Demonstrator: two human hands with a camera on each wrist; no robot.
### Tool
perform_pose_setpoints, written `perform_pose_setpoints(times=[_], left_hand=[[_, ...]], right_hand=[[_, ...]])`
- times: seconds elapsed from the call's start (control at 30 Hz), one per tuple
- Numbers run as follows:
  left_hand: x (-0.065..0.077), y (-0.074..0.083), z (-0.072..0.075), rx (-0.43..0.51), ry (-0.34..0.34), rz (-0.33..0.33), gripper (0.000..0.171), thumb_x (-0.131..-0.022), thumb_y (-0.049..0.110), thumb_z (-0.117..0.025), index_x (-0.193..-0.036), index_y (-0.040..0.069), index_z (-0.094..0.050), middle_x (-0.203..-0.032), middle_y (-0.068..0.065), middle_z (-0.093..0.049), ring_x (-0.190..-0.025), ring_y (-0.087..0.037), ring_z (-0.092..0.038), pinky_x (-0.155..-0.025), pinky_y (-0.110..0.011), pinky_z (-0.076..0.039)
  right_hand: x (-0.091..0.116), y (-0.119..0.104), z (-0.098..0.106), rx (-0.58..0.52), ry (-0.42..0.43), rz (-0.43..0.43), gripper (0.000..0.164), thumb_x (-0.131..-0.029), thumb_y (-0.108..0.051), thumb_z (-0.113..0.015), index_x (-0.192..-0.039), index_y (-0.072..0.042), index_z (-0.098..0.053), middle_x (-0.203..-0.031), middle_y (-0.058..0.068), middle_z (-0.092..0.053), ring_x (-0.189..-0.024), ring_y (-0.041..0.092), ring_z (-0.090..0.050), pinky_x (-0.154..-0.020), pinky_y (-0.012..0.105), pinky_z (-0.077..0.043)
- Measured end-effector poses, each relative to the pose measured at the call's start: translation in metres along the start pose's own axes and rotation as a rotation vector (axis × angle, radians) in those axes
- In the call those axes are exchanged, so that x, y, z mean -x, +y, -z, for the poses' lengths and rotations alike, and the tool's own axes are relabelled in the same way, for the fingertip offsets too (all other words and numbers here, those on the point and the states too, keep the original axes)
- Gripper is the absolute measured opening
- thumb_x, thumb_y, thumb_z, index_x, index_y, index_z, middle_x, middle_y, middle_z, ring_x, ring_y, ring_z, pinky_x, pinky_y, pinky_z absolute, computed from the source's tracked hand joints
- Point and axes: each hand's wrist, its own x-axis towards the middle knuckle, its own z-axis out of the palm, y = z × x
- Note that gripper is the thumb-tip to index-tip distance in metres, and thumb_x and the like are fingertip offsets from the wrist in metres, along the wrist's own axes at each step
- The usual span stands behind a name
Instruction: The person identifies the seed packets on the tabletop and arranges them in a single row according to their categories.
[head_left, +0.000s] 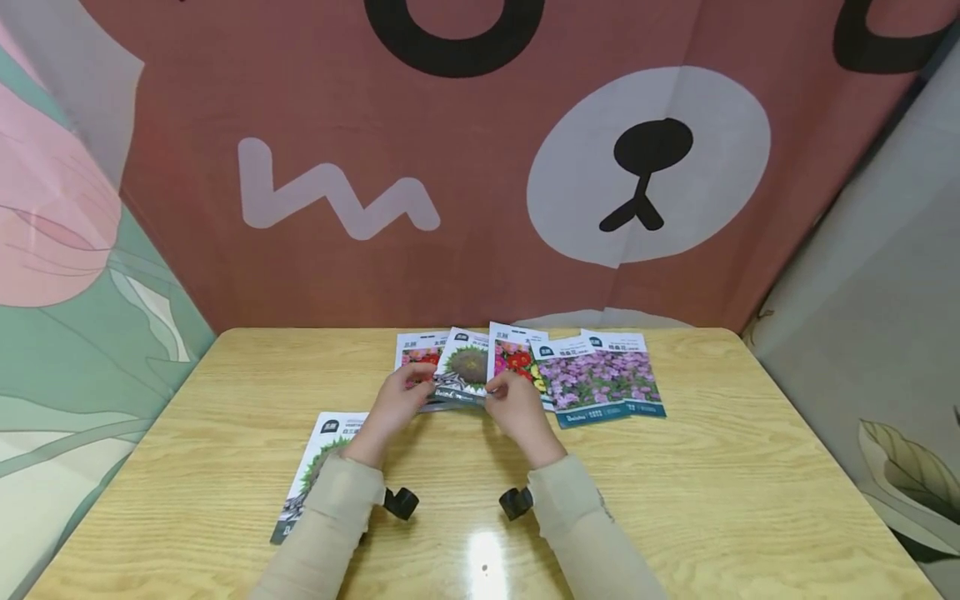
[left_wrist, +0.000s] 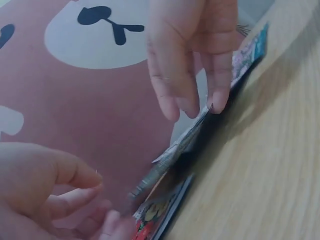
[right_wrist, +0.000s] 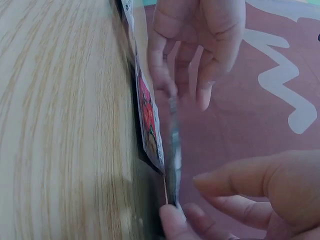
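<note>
Between both hands is a white seed packet point(head_left: 468, 362) with a sunflower head on its front, lifted slightly off the table and tilted. My left hand point(head_left: 403, 404) pinches its left edge, and my right hand point(head_left: 519, 412) pinches its lower right corner. In the left wrist view the packet point(left_wrist: 182, 137) shows edge-on and blurred, its far end between the right hand's point(left_wrist: 192, 55) fingers. Beneath and beside it lie two red-flower packets, the left one point(head_left: 420, 354) partly covered by the left hand, the other point(head_left: 519, 346) behind the right hand.
Two overlapping purple-flower packets point(head_left: 585, 387) lie to the right of the hands. Another sunflower packet point(head_left: 307, 467) lies at the front left, partly under the left forearm. A printed curtain point(head_left: 480, 275) hangs along the wooden table's point(head_left: 712, 500) back edge.
</note>
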Motion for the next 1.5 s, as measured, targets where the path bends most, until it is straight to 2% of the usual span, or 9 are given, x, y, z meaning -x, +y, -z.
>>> perform_pose_setpoints(times=[0.07,0.2,0.37,0.5,0.63,0.83,1.07,1.23,1.5], left_hand=[[-0.001,0.0,0.002,0.081,0.03,0.019,0.033,-0.093,-0.003,-0.057,-0.125,-0.009,-0.061,-0.126,-0.027,-0.059,-0.087,-0.021,-0.065,-0.08,-0.03,-0.057],[-0.002,0.002,0.005,0.242,0.056,0.06,0.037,-0.092,-0.008,-0.057,-0.128,-0.01,-0.058,-0.127,-0.028,-0.057,-0.083,-0.011,-0.061,-0.075,-0.021,-0.056],[-0.002,0.005,0.01,0.425,-0.022,0.114,0.051,-0.092,-0.01,-0.052,-0.142,-0.011,-0.044,-0.14,-0.03,-0.049,-0.094,-0.008,-0.057,-0.075,-0.018,-0.053],[-0.002,0.005,0.018,0.481,-0.113,0.139,0.062,-0.091,-0.007,-0.048,-0.151,-0.01,-0.032,-0.151,-0.03,-0.04,-0.092,-0.006,-0.055,-0.07,-0.018,-0.05],[-0.001,0.01,0.026,0.467,-0.174,0.141,0.068,-0.089,-0.005,-0.048,-0.154,-0.006,-0.026,-0.148,-0.027,-0.04,-0.088,-0.008,-0.052,-0.071,-0.02,-0.05],[0.002,0.017,0.037,0.435,-0.238,0.117,0.067,-0.088,-0.006,-0.05,-0.151,-0.001,-0.027,-0.124,-0.012,-0.046,-0.083,-0.011,-0.048,-0.067,-0.024,-0.048],[0.006,0.018,0.046,0.357,-0.33,0.091,0.064,-0.089,-0.006,-0.053,-0.147,0.001,-0.028,-0.116,-0.01,-0.041,-0.084,-0.014,-0.048,-0.069,-0.024,-0.049],[0.007,0.017,0.056,0.288,-0.436,0.062,0.064,-0.088,-0.006,-0.054,-0.146,0.003,-0.027,-0.111,-0.009,-0.04,-0.084,-0.015,-0.051,-0.072,-0.027,-0.049],[0.01,0.017,0.07,0.223,-0.603,0.007,0.054,-0.087,-0.006,-0.053,-0.134,0.003,-0.025,-0.104,-0.008,-0.043,-0.078,-0.014,-0.055,-0.075,-0.034,-0.051]], right_hand=[[-0.001,0.001,0.0,-0.015,0.016,0.013,0.014,-0.08,0.007,-0.07,-0.093,0.0,-0.07,-0.087,0.011,-0.069,-0.085,0.027,-0.065,-0.08,0.044,-0.056],[-0.001,0.0,0.001,-0.039,0.024,0.019,0.015,-0.079,0.009,-0.07,-0.09,-0.001,-0.07,-0.087,0.011,-0.07,-0.084,0.027,-0.066,-0.081,0.044,-0.056],[-0.001,0.0,0.001,-0.051,0.033,0.021,0.014,-0.078,0.008,-0.069,-0.088,-0.001,-0.071,-0.084,0.011,-0.07,-0.081,0.026,-0.067,-0.078,0.043,-0.057],[-0.002,0.0,0.0,-0.081,0.041,0.023,0.012,-0.079,0.007,-0.068,-0.088,-0.001,-0.072,-0.083,0.01,-0.069,-0.078,0.025,-0.066,-0.077,0.041,-0.057],[-0.001,-0.001,-0.001,-0.159,0.039,0.0,0.013,-0.08,0.007,-0.069,-0.092,0.001,-0.071,-0.086,0.012,-0.067,-0.074,0.023,-0.065,-0.072,0.04,-0.059],[-0.003,-0.003,-0.002,-0.368,-0.006,-0.092,0.028,-0.083,0.01,-0.062,-0.111,0.009,-0.064,-0.09,0.015,-0.061,-0.054,0.016,-0.059,-0.057,0.035,-0.061],[-0.006,0.0,-0.003,-0.463,-0.079,-0.179,0.039,-0.091,0.001,-0.058,-0.129,0.009,-0.056,-0.078,0.008,-0.058,-0.054,0.015,-0.052,-0.051,0.03,-0.056],[-0.006,-0.001,0.001,-0.498,-0.092,-0.202,0.036,-0.096,-0.005,-0.057,-0.131,0.005,-0.057,-0.073,0.007,-0.056,-0.056,0.017,-0.053,-0.054,0.032,-0.055],[-0.006,-0.002,0.007,-0.537,-0.126,-0.191,0.023,-0.103,-0.018,-0.058,-0.117,0.0,-0.059,-0.08,0.005,-0.059,-0.062,0.018,-0.053,-0.055,0.033,-0.052]])
